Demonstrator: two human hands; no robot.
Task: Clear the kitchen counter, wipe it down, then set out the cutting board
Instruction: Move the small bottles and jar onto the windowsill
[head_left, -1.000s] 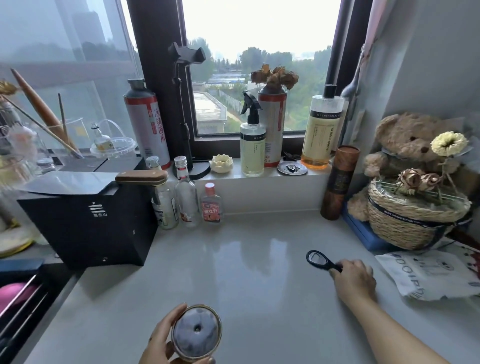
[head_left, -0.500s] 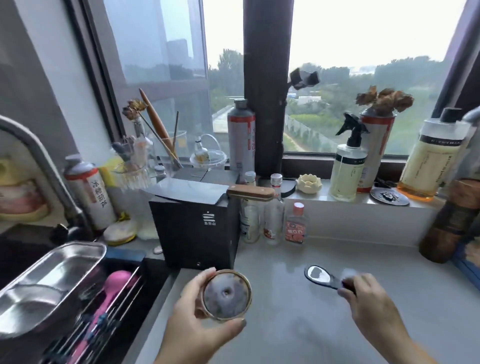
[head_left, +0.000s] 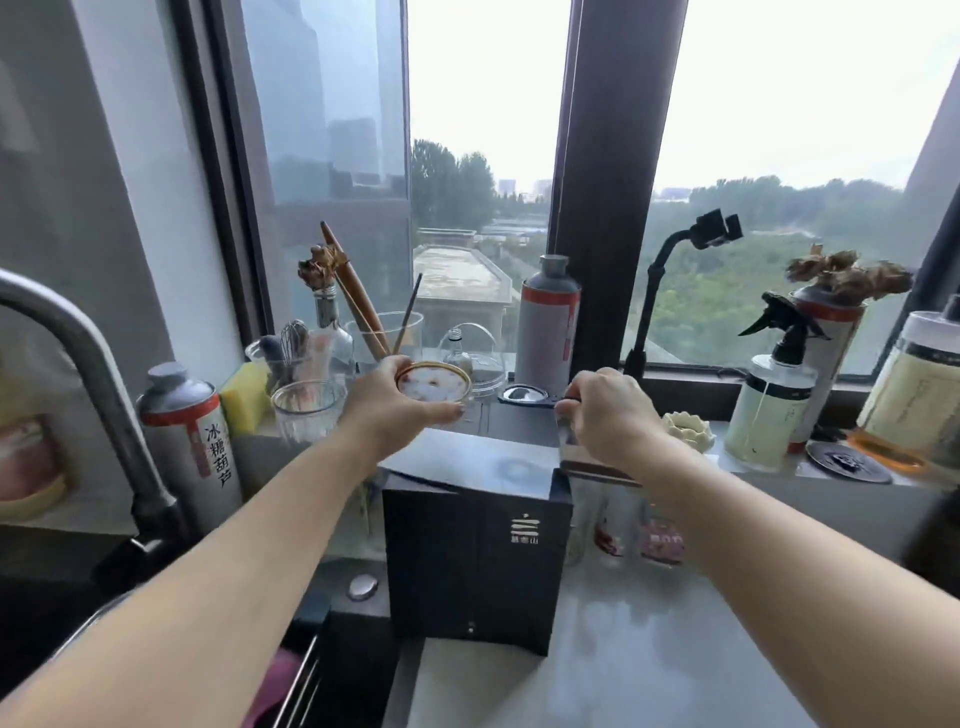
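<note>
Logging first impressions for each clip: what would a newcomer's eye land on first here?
Two bare arms reach over a black box toward the windowsill. The left hand holds a small round jar near the glassware, and the right hand grips a black-handled tool above the box top. Bottles crowd the sill.

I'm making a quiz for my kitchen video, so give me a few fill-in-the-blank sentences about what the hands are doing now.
1. The left hand holds a round ____ with a gold rim.
2. The right hand holds a small black tool above the ____ box.
3. The spray bottle stands on the window ____.

Missing words: jar; black; sill
</note>
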